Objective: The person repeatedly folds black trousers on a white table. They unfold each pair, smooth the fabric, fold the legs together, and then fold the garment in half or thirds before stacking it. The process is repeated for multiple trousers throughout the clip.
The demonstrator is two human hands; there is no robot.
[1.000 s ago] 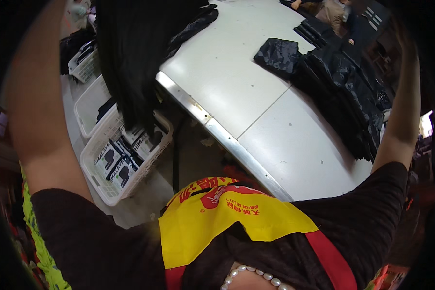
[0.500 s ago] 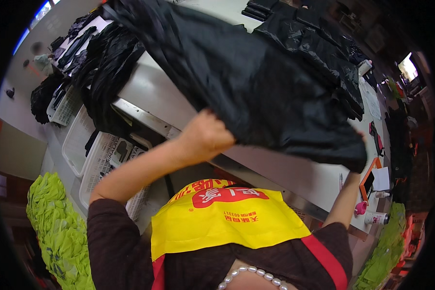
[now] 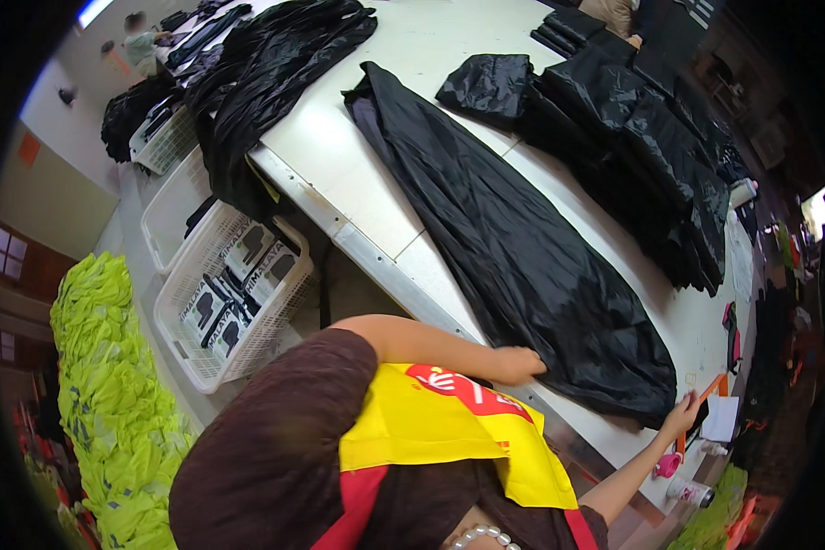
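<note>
A long piece of shiny black cloth point(image 3: 522, 266), perhaps a garment, lies stretched across the white table, with its narrow end pointing to the far left. At its near edge my left hand point(image 3: 520, 365) is closed in a fist on the cloth. My right hand point(image 3: 680, 417) has its fingers closed at the cloth's near right corner; the grip itself is partly hidden. Just beyond those fingers lies an orange-framed item point(image 3: 711, 389), with a white sheet of paper point(image 3: 722, 417) beside it.
Stacks of folded black pieces point(image 3: 614, 137) cover the table's far right. A heap of black cloth point(image 3: 266, 82) hangs over its left edge. On the floor stand a white basket point(image 3: 179, 344) of printed packets and a bright green pile point(image 3: 110, 394). A pink roll point(image 3: 667, 465) and white spool point(image 3: 690, 492) lie near right.
The black cloth has come down from the air and now rests spread on the table. Both my hands have lowered, the left moving rightward. My view has shifted too.
</note>
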